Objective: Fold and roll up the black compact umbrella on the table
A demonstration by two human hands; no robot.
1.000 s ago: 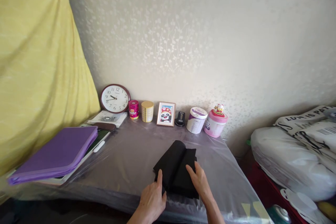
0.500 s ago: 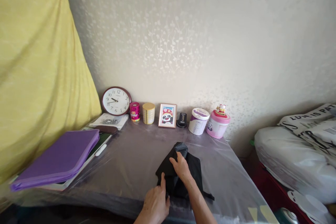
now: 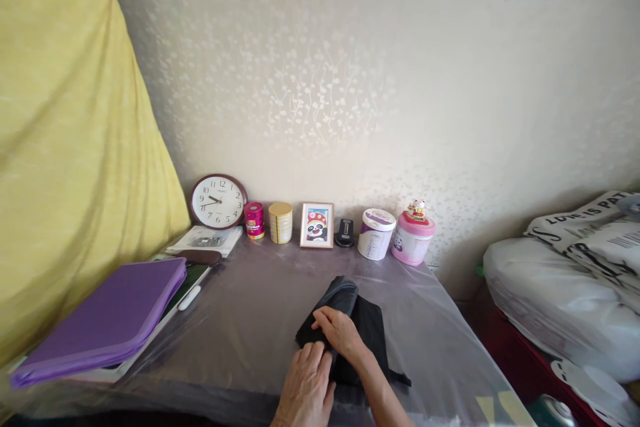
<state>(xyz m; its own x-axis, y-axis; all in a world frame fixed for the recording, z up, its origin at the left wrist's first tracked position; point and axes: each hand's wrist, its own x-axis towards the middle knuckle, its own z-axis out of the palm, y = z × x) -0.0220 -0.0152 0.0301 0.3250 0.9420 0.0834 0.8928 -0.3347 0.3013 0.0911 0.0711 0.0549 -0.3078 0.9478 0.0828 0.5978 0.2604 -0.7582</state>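
You seem to be flattening a fold in the black fabric (image 3: 369,323) at the table's (image 3: 230,347) near side. Your left hand (image 3: 307,380) and right hand (image 3: 341,333) lie on it, fingers bent, grip unclear; pressing evenly looks called for.

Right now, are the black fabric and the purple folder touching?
Apart: the head view shows plastic-covered tabletop between the black fabric and the purple folder.

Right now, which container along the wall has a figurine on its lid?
The pink-lidded tub, rightmost in the row, beside the purple-and-white tub: a small figurine sits on its lid, none on the others.
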